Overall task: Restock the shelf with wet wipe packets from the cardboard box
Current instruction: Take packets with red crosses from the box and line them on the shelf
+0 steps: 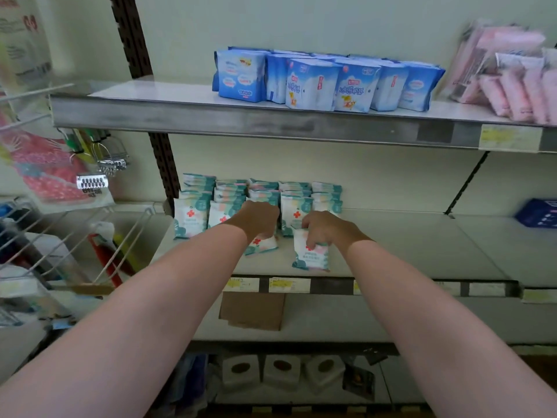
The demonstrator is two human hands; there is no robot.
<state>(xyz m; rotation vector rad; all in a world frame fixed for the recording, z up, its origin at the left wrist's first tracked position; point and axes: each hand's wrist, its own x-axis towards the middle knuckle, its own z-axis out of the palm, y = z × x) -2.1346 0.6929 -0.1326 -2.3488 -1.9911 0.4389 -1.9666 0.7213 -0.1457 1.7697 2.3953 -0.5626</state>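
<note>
Both bare forearms reach forward and up from the bottom of the view to the middle shelf [422, 245]. Below this shelf, a piece of brown cardboard [252, 310] lies on the lower shelf, and under it stand three white rolls [281, 369] with dark centres.

The right hand [327, 229] holds one wet wipe packet [310, 254] near the front edge of the middle shelf. Its fingers are curled over the top of the packet and grip it; the packet stands almost upright on the shelf board. The packet is small and soft, white with teal patches at the corners, a pale pink area, a red cross and some small teal print.

The left hand [257, 220] is just to the left. Its fingers are bent down over a second packet [261, 244] of the same kind, which leans a little and shows its red cross under the hand.

Behind the hands, the other wet wipe packets [259, 200] stand in rows toward the back wall, at the left part of the shelf. The right part of the shelf board is bare.

On the upper shelf [211, 119] stand blue packs [328, 81], and pink packs [509, 76] at the far right, which are blurred.
</note>
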